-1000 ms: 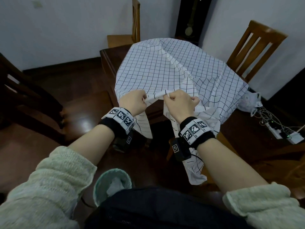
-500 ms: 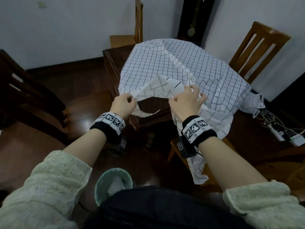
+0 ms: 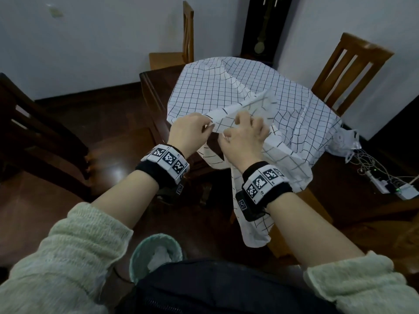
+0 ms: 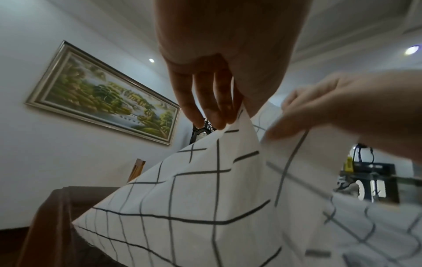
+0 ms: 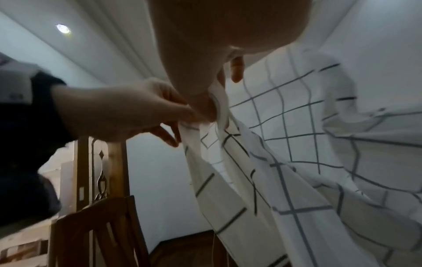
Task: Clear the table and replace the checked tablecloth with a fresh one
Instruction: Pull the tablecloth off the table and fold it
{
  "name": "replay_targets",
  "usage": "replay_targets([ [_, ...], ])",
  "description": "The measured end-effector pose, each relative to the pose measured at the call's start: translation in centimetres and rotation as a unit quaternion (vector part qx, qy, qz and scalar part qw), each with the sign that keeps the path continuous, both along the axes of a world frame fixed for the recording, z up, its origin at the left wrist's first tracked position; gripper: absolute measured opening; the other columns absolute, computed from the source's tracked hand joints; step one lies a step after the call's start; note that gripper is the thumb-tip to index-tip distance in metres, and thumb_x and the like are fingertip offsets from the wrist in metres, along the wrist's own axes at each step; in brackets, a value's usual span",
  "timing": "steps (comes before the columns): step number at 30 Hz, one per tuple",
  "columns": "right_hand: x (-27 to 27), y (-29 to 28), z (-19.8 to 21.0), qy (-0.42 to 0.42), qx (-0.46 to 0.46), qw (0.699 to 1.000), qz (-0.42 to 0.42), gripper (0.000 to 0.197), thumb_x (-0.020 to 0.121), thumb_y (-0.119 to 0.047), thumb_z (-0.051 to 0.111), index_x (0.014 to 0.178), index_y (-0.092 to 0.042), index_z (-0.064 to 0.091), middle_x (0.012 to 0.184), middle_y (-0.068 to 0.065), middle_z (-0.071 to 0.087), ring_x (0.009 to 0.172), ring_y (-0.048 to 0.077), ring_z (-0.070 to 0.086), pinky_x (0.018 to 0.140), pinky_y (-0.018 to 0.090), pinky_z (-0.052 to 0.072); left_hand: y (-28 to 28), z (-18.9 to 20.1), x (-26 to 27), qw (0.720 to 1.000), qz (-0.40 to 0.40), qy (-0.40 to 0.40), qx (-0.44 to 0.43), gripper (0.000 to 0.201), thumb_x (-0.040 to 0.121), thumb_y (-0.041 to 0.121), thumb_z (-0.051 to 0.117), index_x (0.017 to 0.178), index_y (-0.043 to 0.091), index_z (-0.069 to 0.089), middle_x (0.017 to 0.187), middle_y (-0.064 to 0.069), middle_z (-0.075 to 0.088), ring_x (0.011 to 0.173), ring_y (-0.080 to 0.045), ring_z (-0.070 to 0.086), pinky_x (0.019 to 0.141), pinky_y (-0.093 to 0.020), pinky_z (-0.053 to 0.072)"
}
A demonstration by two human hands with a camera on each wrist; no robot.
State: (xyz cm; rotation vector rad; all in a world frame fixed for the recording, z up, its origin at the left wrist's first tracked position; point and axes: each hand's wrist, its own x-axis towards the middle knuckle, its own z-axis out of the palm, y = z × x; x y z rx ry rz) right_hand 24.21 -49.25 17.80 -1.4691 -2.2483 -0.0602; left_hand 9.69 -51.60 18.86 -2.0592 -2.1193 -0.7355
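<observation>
Right now I have both hands pinching the cloth [image 3: 238,96] at its near hem, left hand [image 3: 189,130] beside right hand [image 3: 246,134], the rest draped over the table [image 3: 156,87]. It looks light, limp and likely to slide; I'd hold hems and corners.

A home dining room: wooden table [image 3: 154,91], chairs [image 3: 349,69], framed painting [image 4: 102,94]

Both hands [image 3: 217,132] pinch the checked tablecloth [image 3: 226,94] (edge lifted) over the table [image 3: 154,91].
</observation>
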Motion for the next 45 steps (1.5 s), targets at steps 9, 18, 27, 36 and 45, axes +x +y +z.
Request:
replay_targets([
  [9,0.2,-0.1,-1.1,0.179,-0.210,0.960,-0.045,0.045,0.087,-0.034,0.051,0.049,-0.011,0.051,0.052,0.000,0.048,0.064,0.024,0.051,0.049,0.028,0.029,-0.6,-0.2,0.3,0.994,-0.041,-0.090,-0.044,0.047,0.093,0.030,0.056,0.051,0.029,0.035,0.049,0.012,0.038,0.052,-0.009,0.040,0.056,-0.026,0.029],
  [18,-0.9,-0.6,-1.1,0.388,-0.367,0.845,-0.021,0.039,0.088,-0.033,0.060,0.063,-0.003,0.064,0.046,-0.010,0.038,0.049,0.012,0.033,0.054,0.028,0.028,-0.1,-1.6,0.2,0.950,-0.055,-0.297,-0.083,0.029,0.090,0.028,0.058,0.073,0.009,0.072,0.073,-0.001,0.069,0.073,-0.014,0.063,0.076,-0.038,0.055],
  [27,-0.8,-0.2,-0.6,0.518,-0.447,0.728,-0.029,0.019,0.090,-0.017,0.054,0.075,-0.012,0.065,0.076,0.005,0.064,0.070,0.017,0.060,0.065,0.026,0.046,-1.6,-1.2,1.0,0.931,-0.150,-0.308,-0.125,0.022,0.083,0.023,0.064,0.104,0.023,0.071,0.099,0.003,0.065,0.089,-0.010,0.063,0.083,-0.026,0.053],
  [36,-0.9,0.2,-0.8,0.539,-0.465,0.702,-0.013,0.030,0.098,-0.028,0.042,0.087,-0.012,0.066,0.074,-0.002,0.069,0.071,0.014,0.059,0.076,0.029,0.046,-1.1,-2.3,0.6,0.964,-0.155,-0.200,-0.077,0.030,0.082,0.031,0.063,0.099,0.008,0.070,0.087,-0.006,0.068,0.087,-0.018,0.062,0.083,-0.041,0.050],
  [45,0.0,0.0,-0.3,0.516,-0.494,0.699,0.006,0.042,0.101,-0.034,0.035,0.082,-0.015,0.067,0.070,-0.007,0.071,0.073,0.010,0.065,0.081,0.029,0.045,-0.4,-2.5,0.4,0.973,-0.168,-0.138,-0.071,0.020,0.090,0.019,0.057,0.104,0.015,0.071,0.086,0.000,0.070,0.085,-0.016,0.064,0.081,-0.037,0.050],
])
